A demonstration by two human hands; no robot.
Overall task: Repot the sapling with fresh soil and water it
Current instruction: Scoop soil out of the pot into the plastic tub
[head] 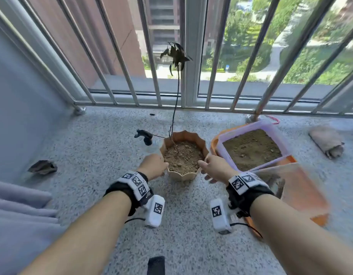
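Note:
A scalloped tan pot (183,176) full of brown soil stands on the speckled floor, mid-frame. A thin dark sapling (176,56) with drooping leaves rises from its far side. My left hand (154,166) grips the pot's left rim. On the pot's right rim, my right hand (215,168) holds on with its thumb over the edge. A clear spray bottle with a black trigger head (144,136) stands just behind the pot on the left, partly hidden by my left hand. A purple-rimmed tray of soil (251,149) sits to the right.
An orange plastic bag (302,193) lies under and in front of the soil tray. A rolled cloth (327,141) rests at far right, a dark leaf scrap (42,167) at left. Metal railing bars (132,76) close the far edge. Grey fabric (18,215) fills the lower left.

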